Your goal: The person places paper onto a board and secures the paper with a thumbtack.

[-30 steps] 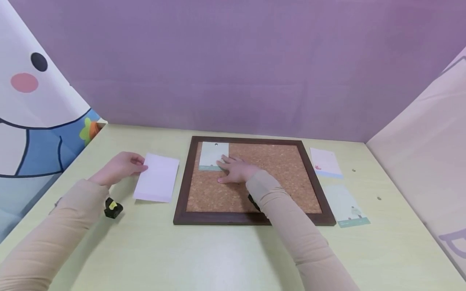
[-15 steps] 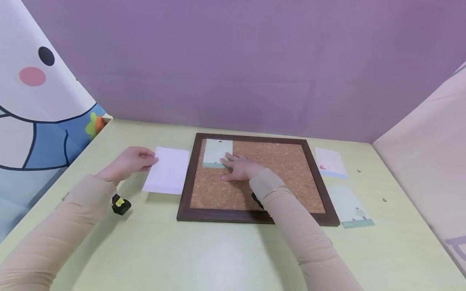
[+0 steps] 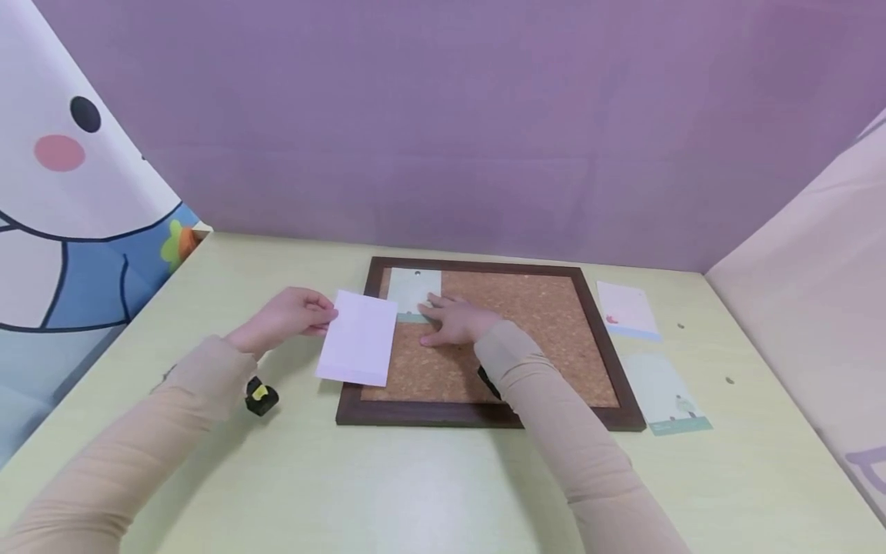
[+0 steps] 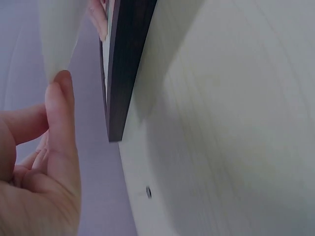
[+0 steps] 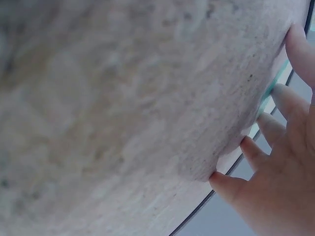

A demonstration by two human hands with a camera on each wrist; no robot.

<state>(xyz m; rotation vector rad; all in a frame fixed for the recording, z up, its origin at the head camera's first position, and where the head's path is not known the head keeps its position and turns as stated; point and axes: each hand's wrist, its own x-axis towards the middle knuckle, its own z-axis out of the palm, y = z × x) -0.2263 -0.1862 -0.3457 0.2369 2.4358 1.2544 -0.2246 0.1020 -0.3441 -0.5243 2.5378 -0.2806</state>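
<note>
In the head view my left hand point(image 3: 294, 317) pinches the left edge of a plain pale sheet of paper point(image 3: 358, 338), which hangs over the left side of a framed cork board point(image 3: 512, 362). The left wrist view shows thumb and finger closed on the paper's edge point(image 4: 59, 39). My right hand point(image 3: 457, 319) rests spread on the cork, its fingertips touching the right edge of a pale card point(image 3: 410, 288) with a green bottom strip. A small round pin point(image 3: 418, 273) sits at that card's top. In the right wrist view the fingers point(image 5: 253, 152) press on the board, straight and apart.
Right of the board lie a card with a blue strip point(image 3: 628, 312) and one with a green strip and tree point(image 3: 667, 394). Two small metal pins, one upper point(image 3: 681, 325) and one lower point(image 3: 730, 380), are on the table. A purple cloth point(image 3: 443, 131) stands behind.
My left hand has carried the pale sheet rightward from beside the board until it overlaps the left frame edge. My right hand stays on the cork by the pinned card.
</note>
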